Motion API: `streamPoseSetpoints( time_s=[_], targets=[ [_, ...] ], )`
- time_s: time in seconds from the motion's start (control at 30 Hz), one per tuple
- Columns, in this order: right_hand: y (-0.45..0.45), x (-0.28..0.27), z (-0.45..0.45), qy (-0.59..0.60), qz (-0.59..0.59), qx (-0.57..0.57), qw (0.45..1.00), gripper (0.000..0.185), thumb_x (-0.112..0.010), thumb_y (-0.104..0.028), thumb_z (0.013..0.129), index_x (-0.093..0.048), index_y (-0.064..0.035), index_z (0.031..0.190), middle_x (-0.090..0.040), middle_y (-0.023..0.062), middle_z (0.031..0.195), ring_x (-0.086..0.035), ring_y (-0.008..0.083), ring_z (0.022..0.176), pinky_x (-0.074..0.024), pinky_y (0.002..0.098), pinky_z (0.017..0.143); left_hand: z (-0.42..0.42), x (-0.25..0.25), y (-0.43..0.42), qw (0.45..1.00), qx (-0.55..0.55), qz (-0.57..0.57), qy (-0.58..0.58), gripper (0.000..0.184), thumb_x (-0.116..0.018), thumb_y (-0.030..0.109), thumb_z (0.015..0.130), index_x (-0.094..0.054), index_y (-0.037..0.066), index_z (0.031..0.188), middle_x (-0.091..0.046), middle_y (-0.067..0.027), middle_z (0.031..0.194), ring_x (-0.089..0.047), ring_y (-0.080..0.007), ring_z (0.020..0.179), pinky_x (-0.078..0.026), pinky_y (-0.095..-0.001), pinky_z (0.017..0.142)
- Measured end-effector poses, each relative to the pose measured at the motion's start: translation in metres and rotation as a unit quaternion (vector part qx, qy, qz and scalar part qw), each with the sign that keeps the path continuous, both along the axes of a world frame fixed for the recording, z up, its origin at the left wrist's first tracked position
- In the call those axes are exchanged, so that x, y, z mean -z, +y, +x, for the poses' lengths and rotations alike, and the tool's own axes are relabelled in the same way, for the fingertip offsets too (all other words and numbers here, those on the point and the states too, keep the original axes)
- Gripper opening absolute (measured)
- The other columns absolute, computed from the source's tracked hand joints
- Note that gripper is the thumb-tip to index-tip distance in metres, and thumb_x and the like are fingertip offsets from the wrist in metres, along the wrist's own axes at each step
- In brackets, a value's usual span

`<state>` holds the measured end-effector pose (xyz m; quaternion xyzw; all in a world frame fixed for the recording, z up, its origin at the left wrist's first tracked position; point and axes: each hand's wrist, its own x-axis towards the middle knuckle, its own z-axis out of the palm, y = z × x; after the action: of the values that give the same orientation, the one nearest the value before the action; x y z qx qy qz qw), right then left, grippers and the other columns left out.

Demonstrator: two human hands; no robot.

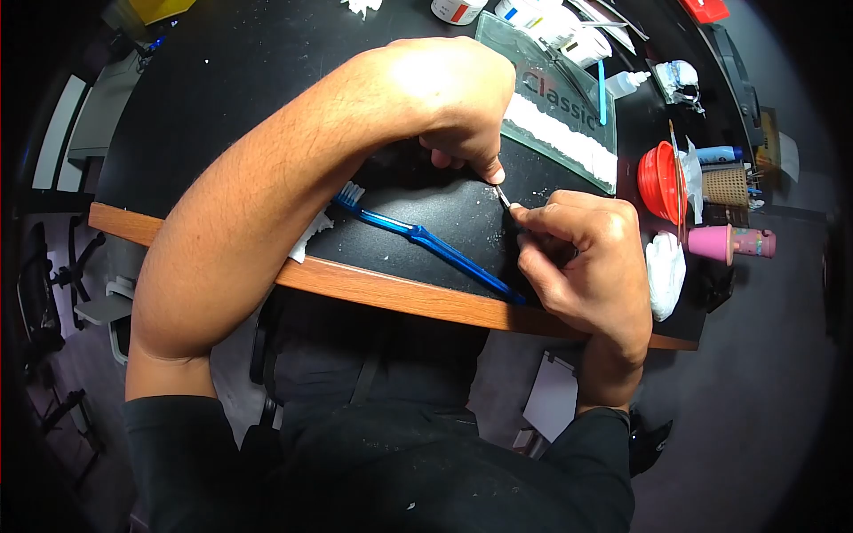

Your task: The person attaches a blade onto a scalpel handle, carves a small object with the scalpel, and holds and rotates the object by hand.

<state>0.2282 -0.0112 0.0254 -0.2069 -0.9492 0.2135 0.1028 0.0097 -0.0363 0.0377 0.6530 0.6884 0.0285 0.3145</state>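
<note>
A small thin rod with a shiny metallic look (503, 196) spans the short gap between my hands, over the black tabletop; its exact kind is too small to make out. My left hand (471, 102) is closed, back of the wrist bent up, with a fingertip and thumb at the rod's upper end. My right hand (586, 253) pinches the lower end between thumb and index finger, other fingers curled. Just below lies a blue toothbrush (444, 251), bristles toward my left forearm. White crumbs are scattered around the rod.
A glass slab (493, 40) marked "Classic" bears a strip of white powder (560, 138). White jars (586, 44), a dropper bottle (628, 83), a red bowl (657, 182), a pink cup (711, 244) and white wadding (665, 275) stand along the right. The wooden edge (391, 293) runs in front.
</note>
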Motion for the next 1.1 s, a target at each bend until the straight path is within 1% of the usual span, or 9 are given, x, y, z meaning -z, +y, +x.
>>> streamPoseSetpoints(
  time_s=[0.13, 0.23, 0.4, 0.5, 0.6, 0.7, 0.83, 1.1],
  targets=[
    [0.001, -0.002, 0.001, 0.0, -0.004, 0.0, 1.0, 0.013, -0.075, 0.0, 0.074, -0.077, 0.003, 0.086, -0.06, 0.0141, 0.066, -0.066, 0.0314, 0.06, -0.0502, 0.0403, 0.058, 0.0, 0.005, 0.001, 1.0, -0.004, 0.011, 0.017, 0.04, -0.091, 0.033, 0.082, -0.076, -0.004, 0.077, -0.075, -0.013, 0.07, -0.075, -0.0241, 0.063, -0.06, -0.0373, 0.063],
    [0.002, -0.002, 0.002, -0.008, 0.002, -0.005, 1.0, 0.014, -0.075, 0.0, 0.073, -0.077, 0.0027, 0.087, -0.06, 0.0138, 0.067, -0.066, 0.0312, 0.06, -0.0504, 0.0402, 0.058, 0.001, 0.006, 0.0, 1.0, -0.003, 0.02, 0.006, 0.041, -0.091, 0.034, 0.082, -0.076, -0.004, 0.076, -0.075, -0.0134, 0.07, -0.075, -0.0249, 0.064, -0.06, -0.0377, 0.065],
    [0.005, -0.002, 0.003, 0.005, 0.003, -0.006, 1.0, 0.016, -0.075, 0.0, 0.072, -0.077, 0.002, 0.087, -0.062, 0.0133, 0.068, -0.067, 0.0309, 0.061, -0.0512, 0.04, 0.059, 0.0, 0.008, 0.0, 1.0, -0.012, 0.027, 0.001, 0.04, -0.091, 0.034, 0.082, -0.076, -0.003, 0.076, -0.075, -0.0134, 0.069, -0.074, -0.0251, 0.064, -0.06, -0.0379, 0.065],
    [0.004, -0.006, 0.002, -0.015, 0.004, -0.008, 1.0, 0.016, -0.075, 0.0, 0.072, -0.078, 0.0015, 0.087, -0.063, 0.0131, 0.069, -0.068, 0.0307, 0.062, -0.0517, 0.0403, 0.059, 0.001, 0.011, 0.002, 1.0, -0.009, 0.024, 0.006, 0.04, -0.091, 0.033, 0.082, -0.076, -0.003, 0.075, -0.074, -0.0131, 0.068, -0.074, -0.0246, 0.063, -0.059, -0.0376, 0.065],
    [0.007, -0.005, 0.003, 0.003, 0.018, -0.006, 1.0, 0.015, -0.075, -0.001, 0.072, -0.078, 0.0009, 0.087, -0.063, 0.0128, 0.069, -0.068, 0.0313, 0.063, -0.0518, 0.0409, 0.059, 0.001, 0.009, 0.001, 1.0, -0.011, 0.018, -0.001, 0.04, -0.091, 0.033, 0.082, -0.075, -0.003, 0.074, -0.074, -0.0128, 0.067, -0.073, -0.0239, 0.061, -0.059, -0.0374, 0.064],
    [0.007, -0.003, 0.003, -0.011, 0.002, -0.008, 1.0, 0.015, -0.075, -0.001, 0.071, -0.078, 0.0004, 0.086, -0.063, 0.0129, 0.07, -0.068, 0.0322, 0.064, -0.0517, 0.0412, 0.059, 0.001, 0.007, 0.001, 1.0, -0.009, 0.014, -0.003, 0.041, -0.091, 0.033, 0.082, -0.075, -0.004, 0.074, -0.074, -0.0125, 0.067, -0.073, -0.0234, 0.061, -0.059, -0.0373, 0.063],
    [0.009, -0.004, 0.005, -0.008, 0.014, -0.008, 1.0, 0.015, -0.075, -0.001, 0.071, -0.078, 0.0003, 0.086, -0.064, 0.0131, 0.071, -0.068, 0.0328, 0.064, -0.0518, 0.0419, 0.06, 0.002, 0.005, 0.002, 1.0, -0.007, 0.01, 0.008, 0.041, -0.091, 0.032, 0.083, -0.075, -0.004, 0.073, -0.074, -0.0125, 0.067, -0.073, -0.0233, 0.06, -0.059, -0.0374, 0.062],
    [0.006, -0.006, 0.002, -0.022, 0.012, -0.013, 1.0, 0.015, -0.075, -0.001, 0.071, -0.078, 0.001, 0.086, -0.065, 0.0131, 0.071, -0.069, 0.0319, 0.065, -0.0526, 0.0415, 0.06, 0.002, 0.006, 0.001, 1.0, -0.008, 0.017, 0.011, 0.04, -0.091, 0.032, 0.082, -0.075, -0.004, 0.076, -0.074, -0.0133, 0.068, -0.074, -0.0245, 0.063, -0.059, -0.0383, 0.065]
  ],
)
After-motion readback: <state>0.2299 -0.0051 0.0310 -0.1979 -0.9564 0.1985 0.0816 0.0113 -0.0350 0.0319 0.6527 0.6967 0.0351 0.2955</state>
